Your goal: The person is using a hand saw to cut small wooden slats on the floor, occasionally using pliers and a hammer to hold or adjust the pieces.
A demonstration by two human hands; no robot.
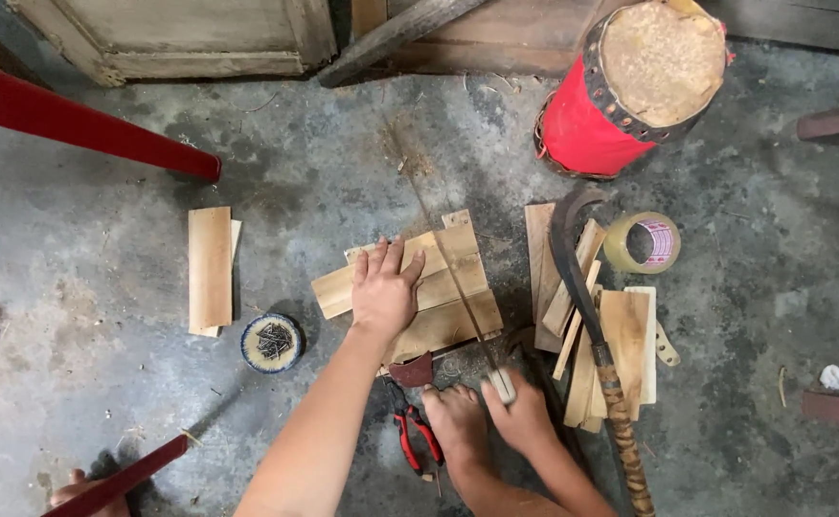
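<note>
– Wooden slats (439, 287) lie side by side on the concrete floor (103, 287), mid-frame. What's being done to them?

– Sawing, I'd judge. A thin saw (458, 278) runs slantwise across them, its handle end down near the person.

– And the hands?

– The left hand (384, 287) is spread flat, palm down, pressing on the slats just left of the blade. The right hand (525, 412) is closed around the saw's handle. A third hand (453, 421) sits curled just beside it; whose it is I cannot tell.

– What does the next stroke call for?

– Firm weight on the slats so they don't shift, and fingers well clear of the blade.

– Around that?

– Red-handled pliers (415, 436) by the curled hand, a small bowl of nails (271, 342) to the left, and more offcuts (621, 345) under a curved knife (578, 278) to the right, beside a tape roll (642, 242).
</note>
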